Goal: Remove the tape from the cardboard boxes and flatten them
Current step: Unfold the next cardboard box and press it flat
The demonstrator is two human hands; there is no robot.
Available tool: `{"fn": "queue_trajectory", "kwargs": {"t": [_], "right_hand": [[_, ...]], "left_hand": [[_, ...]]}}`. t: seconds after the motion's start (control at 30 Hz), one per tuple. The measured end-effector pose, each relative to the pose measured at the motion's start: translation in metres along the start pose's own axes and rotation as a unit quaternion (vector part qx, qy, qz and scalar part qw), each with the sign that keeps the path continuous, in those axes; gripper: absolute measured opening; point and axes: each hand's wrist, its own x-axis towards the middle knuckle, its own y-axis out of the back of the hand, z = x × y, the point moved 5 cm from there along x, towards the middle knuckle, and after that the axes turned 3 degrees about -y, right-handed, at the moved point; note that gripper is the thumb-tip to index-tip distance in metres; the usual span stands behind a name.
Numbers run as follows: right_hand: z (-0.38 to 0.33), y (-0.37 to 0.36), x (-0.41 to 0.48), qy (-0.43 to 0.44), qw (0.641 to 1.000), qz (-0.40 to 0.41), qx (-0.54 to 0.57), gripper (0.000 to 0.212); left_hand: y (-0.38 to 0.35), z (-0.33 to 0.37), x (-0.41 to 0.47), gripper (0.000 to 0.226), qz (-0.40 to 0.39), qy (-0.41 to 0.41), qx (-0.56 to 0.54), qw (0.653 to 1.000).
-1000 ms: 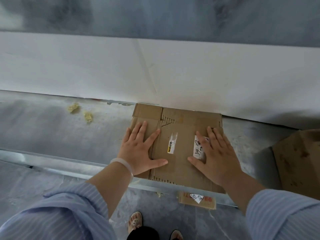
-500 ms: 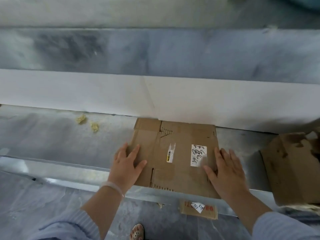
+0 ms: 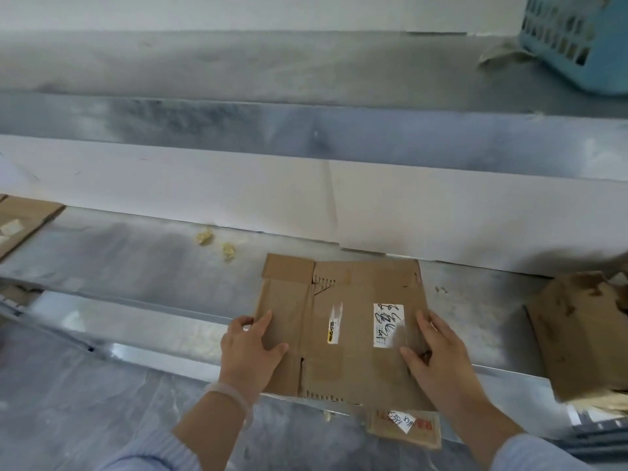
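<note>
A: Brown flat box (image 3: pixel 356 362) sits on the metal ledge (image 3: pixel 136 266). Why does the person hold both sides?
B: Likely to lift it away, since it looks squashed already. The left hand (image 3: pixel 249 351) pinches the box's left edge, thumb on top. The right hand (image 3: pixel 438 355) grips its right edge. A second box (image 3: pixel 577 334), not flat, waits right of it.

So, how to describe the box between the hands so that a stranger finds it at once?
On the grey metal ledge, nearest you, lies the flat box between left hand and right hand. Unlike the battered box to its right, it bears a white handwritten label.
</note>
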Motion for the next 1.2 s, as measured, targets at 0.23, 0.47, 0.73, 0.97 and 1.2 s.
{"fn": "queue_trajectory", "kwargs": {"t": [0.23,0.47,0.73,0.97,1.2], "right_hand": [[-0.098,-0.023,-0.017,0.041,0.998,0.035,0.015,0.071],[-0.253,-0.104,-0.036,0.105,0.994,0.019,0.028,0.071],[-0.408,-0.207,-0.052,0.15,0.987,-0.015,0.046,0.07],[-0.503,-0.272,-0.036,0.171,0.983,-0.053,0.037,0.071],[-0.592,-0.334,0.007,0.194,0.977,-0.082,0.036,0.074]], "left_hand": [[0.079,-0.066,0.007,0.061,0.053,0.013,-0.078,0.995],[0.198,-0.198,0.024,0.055,0.091,0.052,-0.148,0.983],[0.312,-0.328,0.041,0.06,0.144,0.073,-0.098,0.982],[0.371,-0.407,0.073,0.068,0.161,0.09,-0.016,0.983],[0.416,-0.471,0.136,0.071,0.142,0.128,-0.001,0.982]]}}
